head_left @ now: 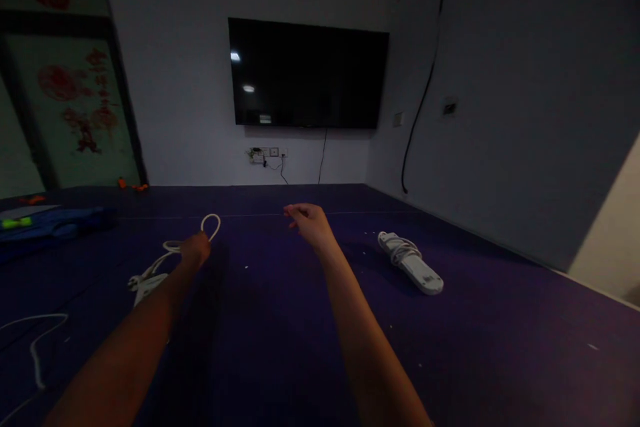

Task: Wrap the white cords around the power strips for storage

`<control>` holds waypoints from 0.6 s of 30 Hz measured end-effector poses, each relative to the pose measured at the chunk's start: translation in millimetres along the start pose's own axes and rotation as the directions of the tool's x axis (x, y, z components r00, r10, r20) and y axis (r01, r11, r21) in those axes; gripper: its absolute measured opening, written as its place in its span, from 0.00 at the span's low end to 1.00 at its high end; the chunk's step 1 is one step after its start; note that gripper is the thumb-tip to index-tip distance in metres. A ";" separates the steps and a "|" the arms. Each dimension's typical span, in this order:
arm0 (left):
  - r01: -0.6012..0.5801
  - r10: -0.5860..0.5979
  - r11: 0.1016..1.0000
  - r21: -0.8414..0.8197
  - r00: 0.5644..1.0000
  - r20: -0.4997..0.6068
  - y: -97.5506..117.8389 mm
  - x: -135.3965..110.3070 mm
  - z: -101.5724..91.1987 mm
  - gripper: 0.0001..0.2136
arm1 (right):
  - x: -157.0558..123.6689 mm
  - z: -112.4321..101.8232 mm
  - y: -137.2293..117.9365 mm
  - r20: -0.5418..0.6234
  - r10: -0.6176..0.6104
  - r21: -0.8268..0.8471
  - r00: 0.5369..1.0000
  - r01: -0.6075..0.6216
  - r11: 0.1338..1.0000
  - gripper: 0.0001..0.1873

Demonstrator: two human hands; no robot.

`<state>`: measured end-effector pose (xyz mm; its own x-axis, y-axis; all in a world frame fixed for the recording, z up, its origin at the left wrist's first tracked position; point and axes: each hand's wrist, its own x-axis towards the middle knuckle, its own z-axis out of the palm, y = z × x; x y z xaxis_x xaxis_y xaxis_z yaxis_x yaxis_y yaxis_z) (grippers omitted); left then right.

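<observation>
My left hand (196, 248) is closed around a white cord (212, 217), with a loop of it standing up above my fingers. More of that cord bends down towards a white power strip (149, 285), partly hidden behind my left forearm. A plug (134, 282) lies beside this strip. Held out over the middle of the purple surface, my right hand (309, 220) is empty, its fingers loosely bent and somewhat apart. To its right lies a second white power strip (424, 275) with its cord (401, 250) wound around one end.
Another white cord (37, 347) trails at the lower left. Blue folded fabric (65, 220) and small orange objects (140, 187) lie at the far left. A television (310, 73) hangs on the wall above sockets (270, 153). A black cable (425, 90) hangs on the right wall.
</observation>
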<state>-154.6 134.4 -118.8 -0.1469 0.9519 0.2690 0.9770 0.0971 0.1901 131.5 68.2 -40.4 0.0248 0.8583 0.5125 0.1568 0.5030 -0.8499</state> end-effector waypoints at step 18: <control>-0.093 0.069 0.943 0.319 0.994 0.087 -19.3 -106.7 -9.7 0.24 | 2.7 -20.5 -6.5 -0.037 0.004 -0.015 0.999 -0.005 1.000 0.13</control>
<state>-159.3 28.1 -142.0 -0.0655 0.9780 0.1980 0.9846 0.0956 -0.1465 150.7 65.1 -31.0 0.0617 0.8561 0.5131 0.1715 0.4973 -0.8505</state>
